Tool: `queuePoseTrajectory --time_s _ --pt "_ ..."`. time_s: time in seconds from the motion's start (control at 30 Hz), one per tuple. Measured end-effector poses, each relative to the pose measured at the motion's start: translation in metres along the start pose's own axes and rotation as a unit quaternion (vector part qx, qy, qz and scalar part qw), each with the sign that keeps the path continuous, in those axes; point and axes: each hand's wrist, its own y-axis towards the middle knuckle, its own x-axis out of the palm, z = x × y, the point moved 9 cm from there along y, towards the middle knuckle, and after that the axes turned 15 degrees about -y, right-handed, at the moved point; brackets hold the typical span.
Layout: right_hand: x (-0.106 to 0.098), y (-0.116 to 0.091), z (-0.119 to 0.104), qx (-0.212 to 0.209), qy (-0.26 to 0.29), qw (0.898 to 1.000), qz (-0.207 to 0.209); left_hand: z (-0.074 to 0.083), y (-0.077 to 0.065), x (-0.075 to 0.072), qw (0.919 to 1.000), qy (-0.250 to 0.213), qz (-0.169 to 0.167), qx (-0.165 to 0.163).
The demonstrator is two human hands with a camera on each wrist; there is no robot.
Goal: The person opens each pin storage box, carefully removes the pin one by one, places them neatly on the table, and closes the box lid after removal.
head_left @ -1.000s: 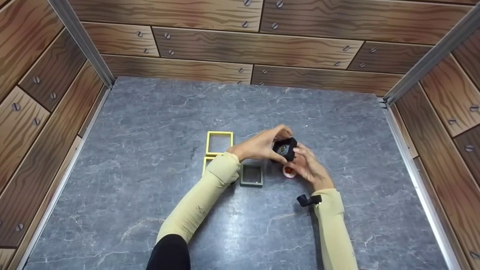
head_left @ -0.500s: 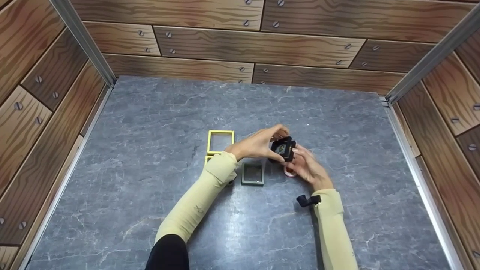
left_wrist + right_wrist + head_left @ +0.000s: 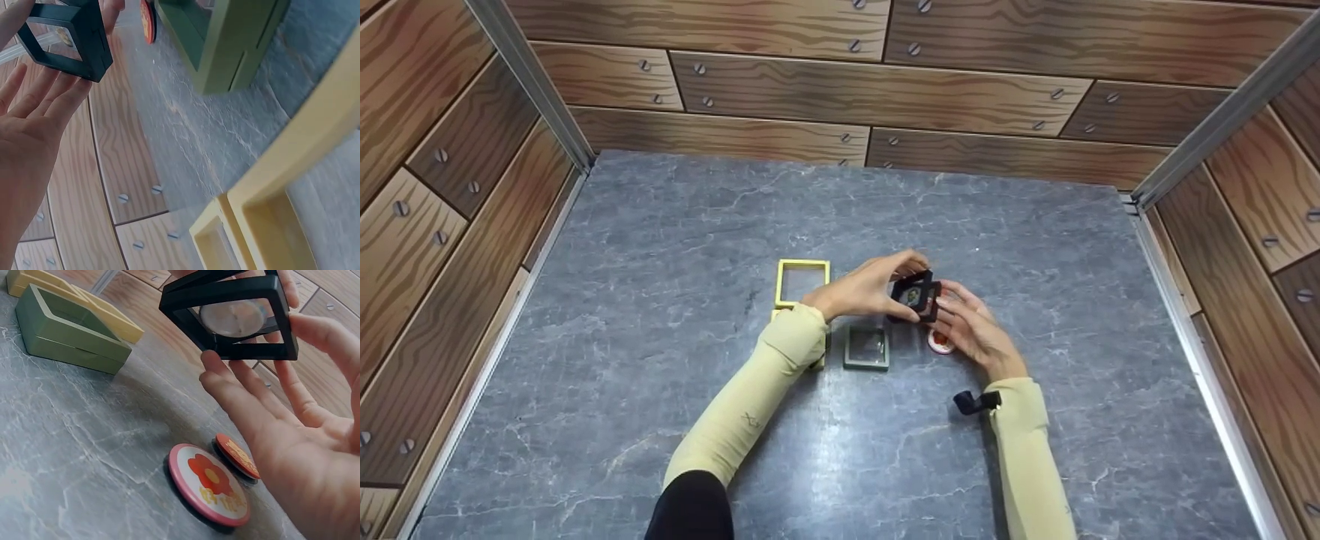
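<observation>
A small black display frame is held above the table between both hands, its two hinged halves parted. A round, pale disc sits inside it behind clear film. My left hand grips the frame's left side, thumb below and fingers above. With thumb and fingers, my right hand pinches the right side. Just under the right hand, a round pin badge with a red flower lies on the table. Beside it is a smaller orange-red badge.
A green frame lies on the grey marbled table, left of the badges. Farther left are two yellow frames, one partly covered by the left sleeve. Wood-patterned walls enclose the table's back and sides.
Both hands have drawn the black frame slightly left and tilted it, and its two halves now show apart. More of the flower badge beneath the right hand is visible.
</observation>
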Motion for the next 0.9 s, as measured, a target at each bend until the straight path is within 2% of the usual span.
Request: queuePoseTrajectory --time_s 0.23,0.4,0.57,0.7,0.8,0.9 --pt "0.001 -0.002 -0.006 -0.015 -0.019 1.000 0.003 0.000 -0.005 -0.011 0.9998 0.001 0.014 -0.013" --pt "0.003 -0.004 -0.011 -0.027 -0.038 0.999 0.003 0.000 -0.009 -0.013 0.9997 -0.004 0.014 -0.018" --pt "0.002 0.000 -0.015 -0.041 -0.070 0.995 0.056 -0.002 -0.012 -0.015 0.9998 0.002 0.014 -0.016" --pt "0.001 0.004 -0.018 -0.056 -0.102 0.988 0.105 -0.001 -0.014 -0.017 0.9998 0.012 0.013 -0.012" --pt "0.001 0.008 -0.019 -0.052 -0.133 0.982 0.124 0.000 -0.018 -0.019 0.9996 0.022 0.016 -0.009" --pt "0.000 0.010 -0.017 -0.031 -0.161 0.977 0.135 -0.003 -0.023 -0.021 0.9989 0.040 0.018 -0.016"
